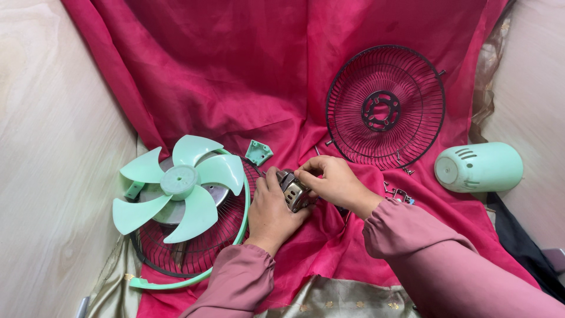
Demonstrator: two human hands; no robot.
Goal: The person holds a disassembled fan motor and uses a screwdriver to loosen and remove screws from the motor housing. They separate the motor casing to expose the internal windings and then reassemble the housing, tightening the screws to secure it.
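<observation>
A small metal fan motor [293, 189] sits low in the middle of the head view, over a crimson cloth [235, 76]. My left hand [269, 212] cups the motor from the left and below. My right hand [334, 182] pinches its top edge with thumb and fingers. Both arms wear dusty-pink sleeves. Left of my hands lies a mint-green fan blade [179, 185] resting on a dark wire guard with a green rim [194, 247].
A second dark wire guard [385, 109] leans at the upper right. The mint-green motor cover [478, 167] lies on its side at the right. A small green bracket [258, 152] and loose metal screws [399, 192] rest on the cloth. Pale wooden panels stand on both sides.
</observation>
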